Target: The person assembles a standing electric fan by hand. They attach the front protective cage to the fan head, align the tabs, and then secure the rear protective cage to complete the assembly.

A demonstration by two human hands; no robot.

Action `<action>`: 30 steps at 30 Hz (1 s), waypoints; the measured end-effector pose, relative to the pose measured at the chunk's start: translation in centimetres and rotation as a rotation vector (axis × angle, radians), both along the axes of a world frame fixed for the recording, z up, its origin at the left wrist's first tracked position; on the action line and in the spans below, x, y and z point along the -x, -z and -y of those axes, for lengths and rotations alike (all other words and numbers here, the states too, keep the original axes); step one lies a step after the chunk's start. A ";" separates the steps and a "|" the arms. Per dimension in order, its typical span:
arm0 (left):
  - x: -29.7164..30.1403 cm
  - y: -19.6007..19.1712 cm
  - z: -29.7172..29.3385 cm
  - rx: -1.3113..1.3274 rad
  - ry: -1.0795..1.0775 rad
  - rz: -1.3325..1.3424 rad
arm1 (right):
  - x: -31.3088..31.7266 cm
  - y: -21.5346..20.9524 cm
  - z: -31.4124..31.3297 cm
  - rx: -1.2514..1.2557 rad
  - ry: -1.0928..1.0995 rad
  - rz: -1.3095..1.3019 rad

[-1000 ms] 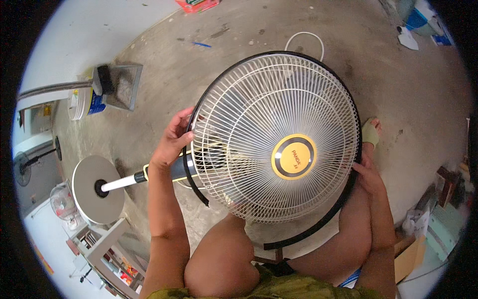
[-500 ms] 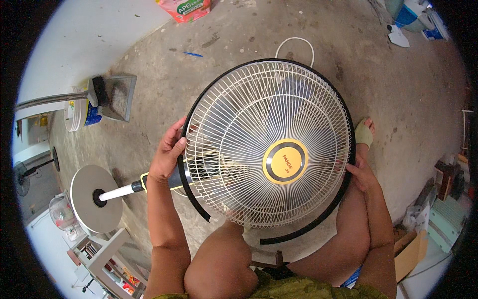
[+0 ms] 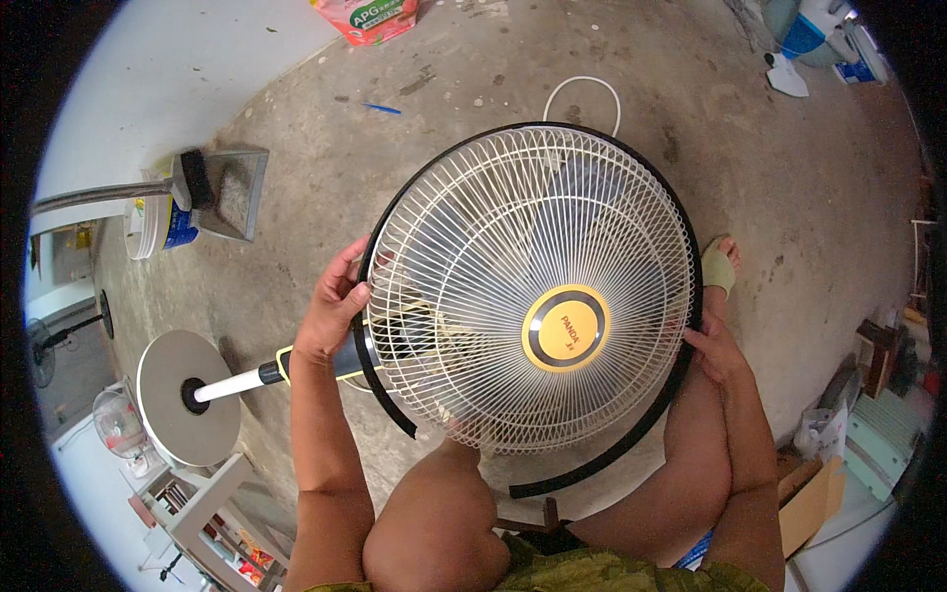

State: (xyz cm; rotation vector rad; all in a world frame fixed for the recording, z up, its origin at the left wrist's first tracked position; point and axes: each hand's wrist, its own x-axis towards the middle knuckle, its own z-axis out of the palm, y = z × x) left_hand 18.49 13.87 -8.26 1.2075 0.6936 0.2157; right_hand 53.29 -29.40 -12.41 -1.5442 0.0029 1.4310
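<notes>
A white wire fan guard [image 3: 464, 222] with a yellow round centre badge [image 3: 566, 329] fills the middle, over my knees. Dark fan blades show faintly behind its wires. Around its rim runs a black edging strip [image 3: 552, 484]; both its ends hang loose from the guard on the near side, with a gap between them. At the left rim, my left hand [image 3: 335, 301] is closed on the strip, thumb on top. My right hand [image 3: 718, 347] pinches the strip at the right rim, its fingers partly hidden underneath. The fan's white pole [image 3: 229, 385] and round base [image 3: 163, 395] lie out to the left.
A white cable [image 3: 584, 79] loops beyond the guard. On the floor lie a blue pen-like object [image 3: 381, 109] and a red pouch [image 3: 370, 22]. A dustpan [image 3: 237, 192] and bucket [image 3: 148, 229] stand left, above a small table [image 3: 202, 493]. A cardboard box [image 3: 814, 503] sits at near right.
The guard has tilted slightly, its far rim and centre badge shifting a little toward me. The strip's right loose end has moved slightly nearer and left. Both hands keep their hold.
</notes>
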 end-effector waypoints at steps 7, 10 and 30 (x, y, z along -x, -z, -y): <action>-0.1 -0.1 0.0 -0.001 -0.005 -0.017 | -0.1 -0.1 -0.1 -0.001 -0.048 0.023; -0.3 0.0 -0.1 0.000 -0.003 -0.024 | -0.6 2.3 2.1 0.000 -0.048 0.069; -0.4 0.1 -0.2 -0.049 0.032 -0.019 | 0.1 -0.2 -0.2 -0.022 -0.057 0.089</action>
